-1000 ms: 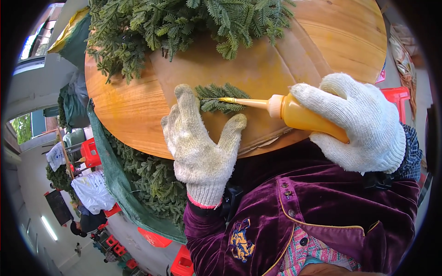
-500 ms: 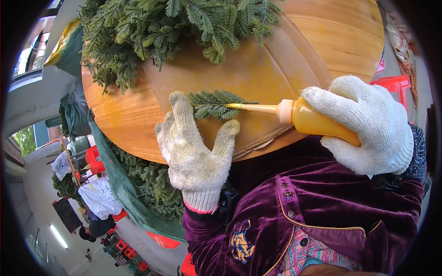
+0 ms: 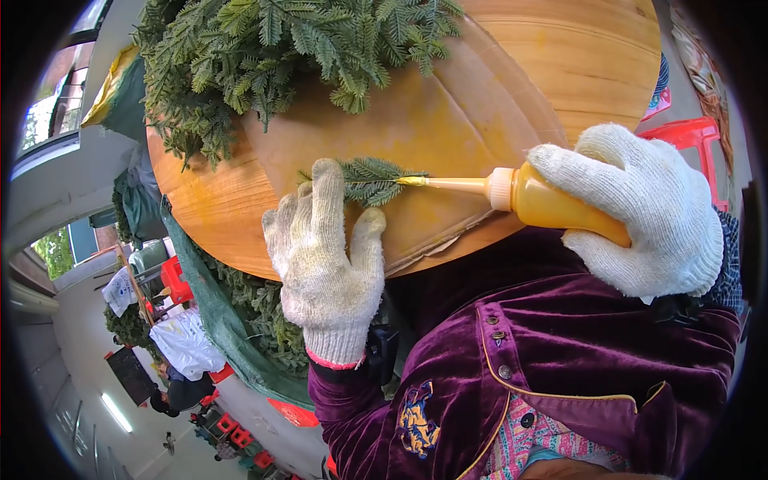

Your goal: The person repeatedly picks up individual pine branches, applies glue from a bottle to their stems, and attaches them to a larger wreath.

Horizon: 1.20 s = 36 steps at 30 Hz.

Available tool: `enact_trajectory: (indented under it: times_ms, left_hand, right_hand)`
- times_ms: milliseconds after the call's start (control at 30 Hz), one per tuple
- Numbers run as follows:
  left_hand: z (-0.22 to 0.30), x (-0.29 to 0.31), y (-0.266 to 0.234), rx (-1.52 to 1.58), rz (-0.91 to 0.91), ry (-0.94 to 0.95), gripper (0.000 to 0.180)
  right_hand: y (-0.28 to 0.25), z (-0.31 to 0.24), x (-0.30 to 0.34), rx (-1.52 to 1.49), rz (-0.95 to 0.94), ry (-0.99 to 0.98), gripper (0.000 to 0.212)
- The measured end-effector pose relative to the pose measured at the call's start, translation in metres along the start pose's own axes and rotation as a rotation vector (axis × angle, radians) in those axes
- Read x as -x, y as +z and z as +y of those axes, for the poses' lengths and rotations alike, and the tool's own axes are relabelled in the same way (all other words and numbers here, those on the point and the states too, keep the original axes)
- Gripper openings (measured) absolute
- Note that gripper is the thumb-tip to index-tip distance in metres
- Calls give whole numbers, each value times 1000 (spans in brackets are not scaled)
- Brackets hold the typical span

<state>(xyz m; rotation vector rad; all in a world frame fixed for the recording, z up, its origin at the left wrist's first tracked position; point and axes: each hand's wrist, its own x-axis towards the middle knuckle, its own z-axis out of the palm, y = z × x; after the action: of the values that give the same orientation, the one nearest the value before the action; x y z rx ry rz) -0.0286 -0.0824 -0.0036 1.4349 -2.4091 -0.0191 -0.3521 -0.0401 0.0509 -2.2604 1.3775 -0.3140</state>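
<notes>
- In the head view, my only one, I have the sprig (image 3: 372,178) lying flat on the brown board (image 3: 448,120), with the near edge of the round wooden table (image 3: 592,48) just below it.
- The gloved left hand (image 3: 324,252) has its forefinger across the sprig's stem end, with needles showing on both sides; the thumb stands apart just below the sprig, leaving a fair gap between the two. I read this as steadying from above rather than pinching.
- The gloved right hand (image 3: 640,212) is wrapped round the yellow squeeze bottle (image 3: 560,200), which lies nearly level with its nozzle (image 3: 452,184) pointing left.
- The yellow-smeared nozzle tip is over the sprig's right-hand end. From this angle I can't be sure whether it presses on the needles or sits a hair above them.
- I judge the step in hand to be running the bottle's contents along the sprig, with the tip at the far end from the steadying finger.
- To my mind, the next move calls for a light, even squeeze, the tip low along the middle line, and the left forefinger clear of the nozzle's path.
- A large heap of green branches (image 3: 264,56) sits beyond, on the board and table, well clear of the nozzle.
</notes>
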Motion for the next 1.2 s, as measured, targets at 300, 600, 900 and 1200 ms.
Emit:
enact_trajectory:
  times_ms: [300, 600, 900, 1200]
  left_hand:
    - [-7, 1, 6, 30, 85, 2, 59]
    - [-3, -11, -1, -167, 138, -6, 40]
    - [-54, 37, -21, -211, 506, -119, 35]
    - [-98, 136, -89, -432, 248, -881, 43]
  right_hand:
    - [5, 15, 14, -25, 57, -2, 75]
    - [7, 21, 13, -206, 141, -44, 75]
    - [23, 59, -2, -1125, 310, 241, 110]
    - [50, 82, -40, -1502, 325, 193, 109]
